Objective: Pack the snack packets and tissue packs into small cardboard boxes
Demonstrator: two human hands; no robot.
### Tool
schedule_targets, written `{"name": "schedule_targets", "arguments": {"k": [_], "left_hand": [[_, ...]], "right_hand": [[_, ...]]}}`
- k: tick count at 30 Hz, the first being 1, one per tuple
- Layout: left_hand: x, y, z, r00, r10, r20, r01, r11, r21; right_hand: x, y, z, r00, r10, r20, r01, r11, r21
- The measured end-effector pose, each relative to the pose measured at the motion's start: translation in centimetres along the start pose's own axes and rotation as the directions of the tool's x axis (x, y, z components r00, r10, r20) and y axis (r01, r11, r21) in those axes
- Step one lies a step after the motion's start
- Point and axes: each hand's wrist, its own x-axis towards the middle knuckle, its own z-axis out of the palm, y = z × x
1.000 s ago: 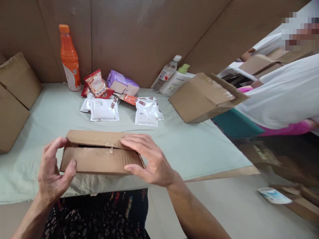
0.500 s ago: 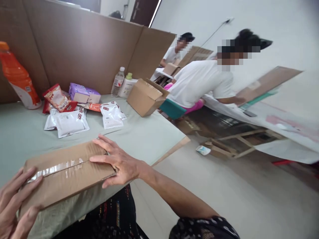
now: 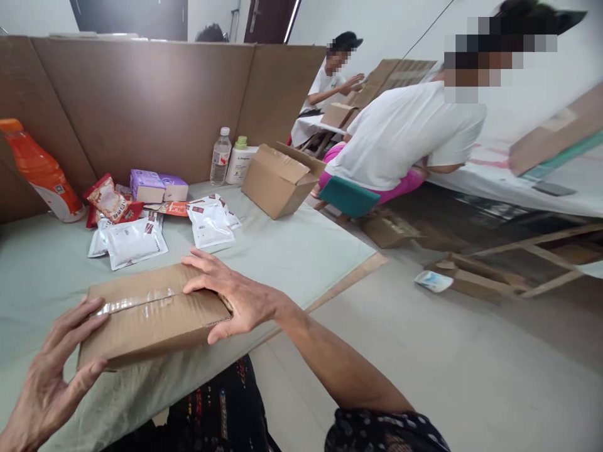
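Brown box on a pale green desk
Brown cardboard box (image 3: 151,317) with shiny clear tape; orange bottle (image 3: 42,172) at left; purple packs (image 3: 157,186); white pouches (image 3: 134,242).

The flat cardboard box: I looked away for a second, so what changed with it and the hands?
The flat box was turned over, taped seam now up. Both hands stayed on it: the right hand flat on top, the left hand at its near end. The snack packets stayed put.

I'm seeing a green-covered table (image 3: 292,251) carrying a taped flat box (image 3: 151,311) at its near edge, white pouches (image 3: 136,242) mid-table, an orange bottle (image 3: 44,176) at the far left, and an open carton (image 3: 277,179) sitting at the far right corner.
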Motion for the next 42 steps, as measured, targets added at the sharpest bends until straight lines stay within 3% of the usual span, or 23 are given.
{"name": "schedule_targets", "arguments": {"k": [4, 7, 11, 14, 17, 22, 23, 25, 27, 30, 34, 36, 37, 38, 39, 40, 42], "left_hand": [[3.2, -0.4, 2.4, 0.997, 0.046, 0.069, -0.041, 0.997, -0.070], [5.7, 0.2, 4.9, 0.979, 0.167, 0.120, -0.149, 0.978, -0.144], [8.5, 2.5, 9.1, 0.941, 0.281, 0.186, -0.244, 0.949, -0.198], [9.0, 3.7, 12.2, 0.932, 0.298, 0.206, -0.261, 0.947, -0.188], [7.5, 3.1, 15.1, 0.935, 0.265, 0.236, -0.242, 0.962, -0.126], [4.7, 0.3, 18.1, 0.933, 0.273, 0.237, -0.282, 0.960, 0.005], [4.5, 0.0, 18.4, 0.931, 0.280, 0.235, -0.293, 0.956, 0.023], [4.4, -0.4, 18.8, 0.925, 0.306, 0.227, -0.326, 0.944, 0.052], [4.6, -0.5, 19.0, 0.912, 0.341, 0.226, -0.365, 0.928, 0.070], [5.0, -0.3, 19.0, 0.896, 0.358, 0.262, -0.386, 0.920, 0.062], [5.1, 0.8, 18.6, 0.870, 0.301, 0.391, -0.345, 0.937, 0.045], [4.8, 1.7, 18.3, 0.863, 0.267, 0.430, -0.317, 0.947, 0.049], [4.6, 2.1, 18.2, 0.863, 0.249, 0.440, -0.302, 0.952, 0.053], [4.4, 2.6, 18.2, 0.862, 0.232, 0.452, -0.286, 0.956, 0.056], [4.2, 2.9, 18.1, 0.861, 0.215, 0.461, -0.271, 0.961, 0.059], [4.1, 3.2, 18.1, 0.861, 0.201, 0.468, -0.260, 0.964, 0.064], [4.0, 3.7, 18.1, 0.857, 0.190, 0.479, -0.256, 0.964, 0.076]], "right_hand": [[-2.6, 0.5, -1.3, 0.994, -0.008, -0.111, 0.006, 1.000, -0.018], [-5.8, 0.0, -2.0, 0.969, -0.006, -0.249, -0.013, 0.997, -0.077], [-11.2, -0.9, -3.8, 0.937, 0.098, -0.335, -0.167, 0.969, -0.182], [-15.7, -0.6, -5.6, 0.883, 0.213, -0.418, -0.330, 0.916, -0.229], [-20.2, 1.3, -7.6, 0.749, 0.347, -0.564, -0.546, 0.806, -0.229], [-25.1, 7.1, -11.6, 0.404, 0.427, -0.809, -0.825, 0.553, -0.120], [-25.4, 8.5, -12.3, 0.356, 0.416, -0.837, -0.846, 0.523, -0.100], [-25.4, 11.0, -13.5, 0.310, 0.380, -0.872, -0.859, 0.506, -0.085], [-24.8, 13.1, -14.5, 0.318, 0.347, -0.882, -0.847, 0.522, -0.100], [-23.9, 14.6, -15.5, 0.373, 0.315, -0.873, -0.816, 0.560, -0.147], [-23.1, 13.0, -15.3, 0.465, 0.218, -0.858, -0.746, 0.619, -0.247], [-23.0, 11.4, -13.8, 0.470, 0.164, -0.867, -0.723, 0.635, -0.272], [-23.0, 10.7, -12.6, 0.460, 0.155, -0.875, -0.731, 0.625, -0.273], [-22.8, 10.4, -11.3, 0.414, 0.098, -0.905, -0.767, 0.573, -0.289], [-22.5, 10.3, -9.7, 0.412, 0.126, -0.903, -0.784, 0.554, -0.280], [-21.9, 10.4, -7.8, 0.438, 0.160, -0.884, -0.782, 0.553, -0.287], [-19.3, 10.8, -3.3, 0.596, 0.257, -0.761, -0.695, 0.640, -0.328]]}}
